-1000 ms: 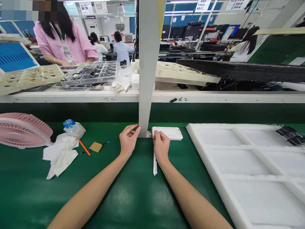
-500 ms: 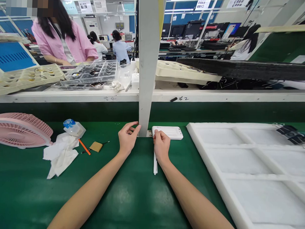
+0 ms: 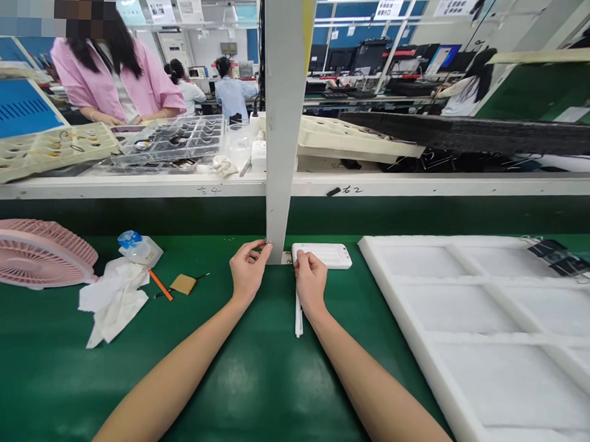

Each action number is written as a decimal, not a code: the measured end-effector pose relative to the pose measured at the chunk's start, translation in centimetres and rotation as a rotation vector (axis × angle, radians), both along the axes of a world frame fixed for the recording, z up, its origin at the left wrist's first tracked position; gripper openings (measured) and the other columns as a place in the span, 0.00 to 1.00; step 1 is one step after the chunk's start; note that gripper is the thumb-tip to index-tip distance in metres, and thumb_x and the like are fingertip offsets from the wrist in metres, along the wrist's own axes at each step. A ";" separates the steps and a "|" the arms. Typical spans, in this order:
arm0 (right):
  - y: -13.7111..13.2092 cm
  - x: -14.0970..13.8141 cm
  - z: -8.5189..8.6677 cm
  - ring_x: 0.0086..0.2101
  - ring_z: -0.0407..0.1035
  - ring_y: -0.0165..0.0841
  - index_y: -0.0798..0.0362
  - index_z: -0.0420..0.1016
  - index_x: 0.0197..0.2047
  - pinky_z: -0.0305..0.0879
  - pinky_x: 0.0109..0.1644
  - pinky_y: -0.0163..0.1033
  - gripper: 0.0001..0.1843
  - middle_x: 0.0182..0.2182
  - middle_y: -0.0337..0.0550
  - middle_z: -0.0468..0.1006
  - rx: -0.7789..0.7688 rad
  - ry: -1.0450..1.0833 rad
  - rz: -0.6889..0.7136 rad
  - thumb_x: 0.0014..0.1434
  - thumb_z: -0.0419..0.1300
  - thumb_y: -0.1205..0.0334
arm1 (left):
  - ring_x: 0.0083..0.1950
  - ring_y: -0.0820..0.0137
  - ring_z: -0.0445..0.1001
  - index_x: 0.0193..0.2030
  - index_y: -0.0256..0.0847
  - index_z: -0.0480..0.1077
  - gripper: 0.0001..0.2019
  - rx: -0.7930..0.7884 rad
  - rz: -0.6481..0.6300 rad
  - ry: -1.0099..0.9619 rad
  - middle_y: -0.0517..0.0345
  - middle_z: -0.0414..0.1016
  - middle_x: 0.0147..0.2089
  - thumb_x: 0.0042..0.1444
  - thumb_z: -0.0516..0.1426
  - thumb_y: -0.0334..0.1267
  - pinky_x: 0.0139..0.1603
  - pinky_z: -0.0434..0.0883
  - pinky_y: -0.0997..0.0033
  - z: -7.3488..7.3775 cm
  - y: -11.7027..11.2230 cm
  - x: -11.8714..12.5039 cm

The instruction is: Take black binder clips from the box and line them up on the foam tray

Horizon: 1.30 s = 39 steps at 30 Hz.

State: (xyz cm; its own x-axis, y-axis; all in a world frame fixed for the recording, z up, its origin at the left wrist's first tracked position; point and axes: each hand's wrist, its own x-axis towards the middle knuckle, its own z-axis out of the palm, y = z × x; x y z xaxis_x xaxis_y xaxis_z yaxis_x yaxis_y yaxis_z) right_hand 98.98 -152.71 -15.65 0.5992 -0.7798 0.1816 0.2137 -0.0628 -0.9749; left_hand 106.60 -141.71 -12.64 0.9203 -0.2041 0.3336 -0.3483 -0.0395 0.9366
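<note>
Just beyond our right hand, we see a white case of smooth plastic with a slight gloss; the thin white strip beneath that hand looks like plastic too. The post just past our left hand looks like painted metal, smooth and fairly matt. Under both hands, our green desk is smooth, with a soft sheen. Well left of our left hand are crumpled, matt paper tissues and a pink plastic fan; right of our right hand, a matt white foam tray.
</note>
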 end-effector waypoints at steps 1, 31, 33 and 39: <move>0.0 0.0 0.0 0.21 0.52 0.29 0.52 0.60 0.22 0.49 0.27 0.37 0.25 0.17 0.34 0.57 -0.001 0.003 -0.002 0.66 0.57 0.48 | 0.31 0.72 0.73 0.43 0.39 0.80 0.14 -0.004 0.002 -0.010 0.51 0.80 0.41 0.56 0.65 0.47 0.30 0.72 0.73 0.1 0.0 0.0; 0.1 -0.2 0.4 0.22 0.52 0.30 0.52 0.60 0.22 0.49 0.27 0.37 0.25 0.18 0.34 0.56 0.004 0.003 0.008 0.66 0.57 0.48 | 0.29 0.73 0.74 0.48 0.41 0.77 0.17 0.148 0.034 -0.187 0.51 0.80 0.44 0.58 0.63 0.49 0.27 0.72 0.74 1.6 0.4 0.2; 0.1 -0.2 0.4 0.21 0.51 0.30 0.52 0.60 0.22 0.49 0.27 0.37 0.25 0.18 0.34 0.56 0.009 0.003 0.006 0.66 0.57 0.48 | 0.31 0.72 0.75 0.47 0.41 0.78 0.16 0.158 0.027 -0.199 0.51 0.80 0.46 0.59 0.62 0.49 0.27 0.72 0.74 1.3 0.3 0.2; 0.0 -0.1 0.4 0.21 0.51 0.30 0.52 0.60 0.22 0.49 0.27 0.37 0.25 0.18 0.33 0.56 0.025 0.010 0.009 0.66 0.57 0.48 | 0.31 0.71 0.76 0.46 0.42 0.79 0.15 0.148 0.024 -0.212 0.51 0.81 0.45 0.60 0.62 0.50 0.28 0.74 0.73 1.6 0.3 0.4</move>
State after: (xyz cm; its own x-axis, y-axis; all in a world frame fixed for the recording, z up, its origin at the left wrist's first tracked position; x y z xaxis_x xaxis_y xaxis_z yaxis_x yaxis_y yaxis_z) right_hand 98.90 -152.68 -15.30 0.6080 -0.7783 0.1567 0.2048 -0.0369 -0.9781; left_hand 106.96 -141.38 -11.03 0.8380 -0.2445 0.4878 -0.5338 -0.1815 0.8259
